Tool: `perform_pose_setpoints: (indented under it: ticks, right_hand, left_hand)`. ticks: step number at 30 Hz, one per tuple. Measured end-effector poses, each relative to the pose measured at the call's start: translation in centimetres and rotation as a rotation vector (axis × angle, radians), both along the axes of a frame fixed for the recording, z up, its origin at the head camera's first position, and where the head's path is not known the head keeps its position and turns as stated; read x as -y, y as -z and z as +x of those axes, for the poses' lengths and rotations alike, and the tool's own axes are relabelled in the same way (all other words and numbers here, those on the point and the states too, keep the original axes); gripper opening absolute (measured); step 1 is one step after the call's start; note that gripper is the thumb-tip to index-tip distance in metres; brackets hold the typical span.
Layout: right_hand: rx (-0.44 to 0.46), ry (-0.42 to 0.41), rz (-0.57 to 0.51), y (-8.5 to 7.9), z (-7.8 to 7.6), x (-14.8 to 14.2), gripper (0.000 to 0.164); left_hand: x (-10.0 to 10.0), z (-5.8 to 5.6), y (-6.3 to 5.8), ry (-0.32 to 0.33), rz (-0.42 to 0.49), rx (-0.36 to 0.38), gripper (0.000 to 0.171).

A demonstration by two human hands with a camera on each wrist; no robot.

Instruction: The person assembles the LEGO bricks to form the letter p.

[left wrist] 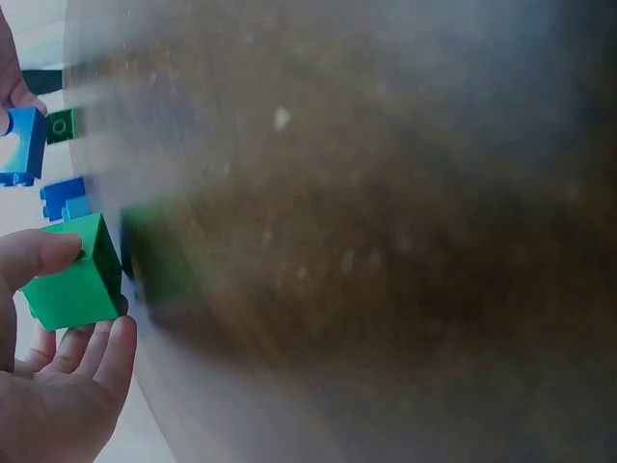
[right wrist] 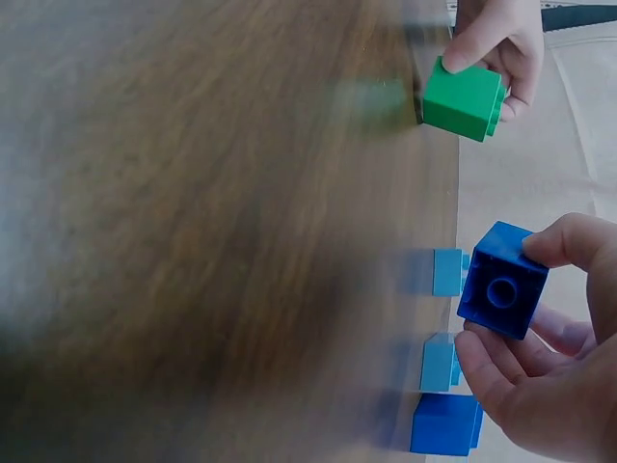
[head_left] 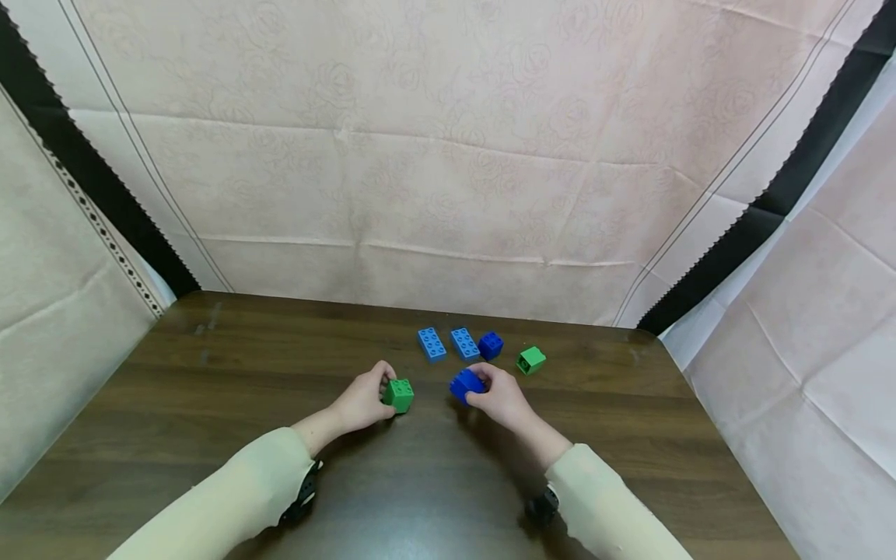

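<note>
In my left hand (head_left: 362, 399) a green toy building block (head_left: 399, 395) is pinched between thumb and fingers, studs facing up. The left wrist view shows the thumb on one side of this green block (left wrist: 75, 280) and the fingers beneath. My right hand (head_left: 502, 397) grips a dark blue block (head_left: 466, 384) off to the right. Its hollow underside with a round tube shows on the blue block (right wrist: 503, 289) in the right wrist view. That block is tilted and held above the table. A gap separates the two held blocks.
Beyond the hands, two light blue blocks (head_left: 432, 344) lie side by side on the brown wooden table (head_left: 294, 350). Right of them sit another dark blue block (head_left: 490, 345) and a green block (head_left: 531, 360) on its side. Pale patterned cloth (head_left: 448, 187) hangs behind the table.
</note>
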State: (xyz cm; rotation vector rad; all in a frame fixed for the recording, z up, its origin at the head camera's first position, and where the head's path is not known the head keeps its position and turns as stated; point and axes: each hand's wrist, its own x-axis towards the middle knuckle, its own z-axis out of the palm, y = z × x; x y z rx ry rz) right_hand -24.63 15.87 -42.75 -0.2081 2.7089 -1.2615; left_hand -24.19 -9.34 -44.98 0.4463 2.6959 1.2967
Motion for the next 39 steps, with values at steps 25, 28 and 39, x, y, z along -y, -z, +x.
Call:
perform_pose_setpoints:
  ticks: [25,28,39]
  right_hand:
    - [-0.009,0.061,-0.050,-0.3,0.5,-1.3,0.033]
    - [-0.002,0.057,-0.074,-0.3,0.5,-1.4,0.033]
    - [0.064,0.079,-0.257,-0.9,0.6,-1.7,0.033]
  left_hand:
    - [-1.5,0.9,0.5,0.123,0.039,-0.025,0.041]
    - [-1.6,0.8,0.6,0.124,0.042,-0.013,0.041]
    - [-1.7,0.9,0.6,0.108,0.041,-0.003,0.042]
